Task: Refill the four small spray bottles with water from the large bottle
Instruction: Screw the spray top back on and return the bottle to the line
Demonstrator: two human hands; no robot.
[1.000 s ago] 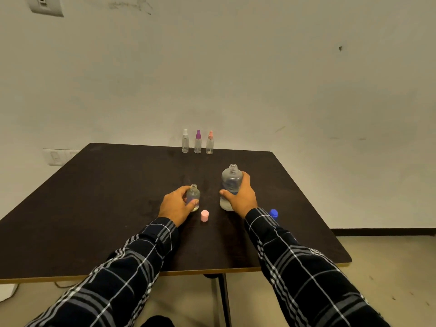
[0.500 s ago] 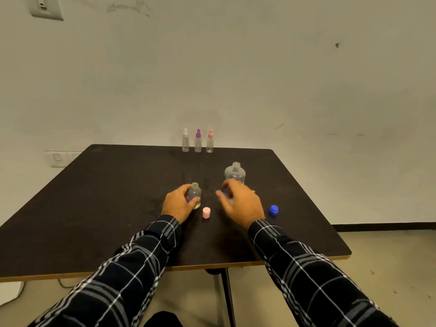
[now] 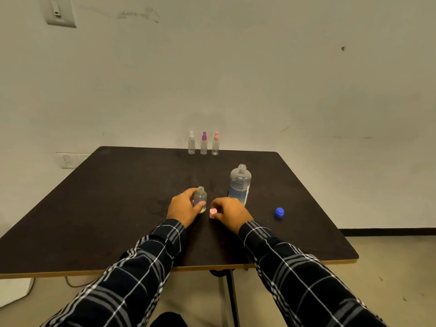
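Observation:
A small clear bottle (image 3: 200,197) with no cap stands upright on the dark table (image 3: 106,197), held by my left hand (image 3: 184,206). My right hand (image 3: 232,212) pinches a small pink cap (image 3: 213,212) just right of that bottle, at the table surface. The large clear bottle (image 3: 239,184) stands uncapped behind my right hand, free of it. Its blue cap (image 3: 279,212) lies to the right. Three capped small spray bottles, white (image 3: 191,143), purple (image 3: 203,143) and pink (image 3: 215,144), stand in a row at the table's far edge.
The table's front edge (image 3: 141,271) runs below my forearms, with a black leg under it. A bare wall rises behind the table. Floor shows to the right of the table.
My right hand let go of the large bottle and moved left and nearer, closing on the pink cap. My left hand stayed on the small bottle.

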